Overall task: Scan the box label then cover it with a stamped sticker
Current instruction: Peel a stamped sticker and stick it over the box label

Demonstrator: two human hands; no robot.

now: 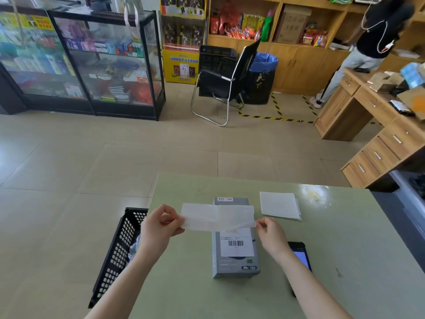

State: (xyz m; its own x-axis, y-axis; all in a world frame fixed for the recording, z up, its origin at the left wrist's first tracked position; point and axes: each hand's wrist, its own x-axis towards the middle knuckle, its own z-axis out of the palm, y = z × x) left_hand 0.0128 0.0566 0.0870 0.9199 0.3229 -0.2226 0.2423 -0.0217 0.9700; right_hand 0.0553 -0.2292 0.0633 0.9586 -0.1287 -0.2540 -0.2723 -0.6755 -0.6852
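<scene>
A grey box [236, 263] lies flat on the green table [345, 261], with a white barcode label [236, 245] on its top face. Above the box I hold a white sticker sheet [218, 217] stretched between both hands. My left hand [158, 229] pinches its left end. My right hand [271, 233] pinches the right end, where a thin layer curls away from the sheet. The sheet hides the upper part of the label. A small stack of white sticker sheets [279, 204] rests on the table to the right of the box.
A black phone [300, 256] with a lit screen lies by my right wrist. A black perforated crate [117, 254] stands on the floor at the table's left edge. Farther off are a black chair [225, 81], glass cabinets, wooden desks and a standing person [372, 42].
</scene>
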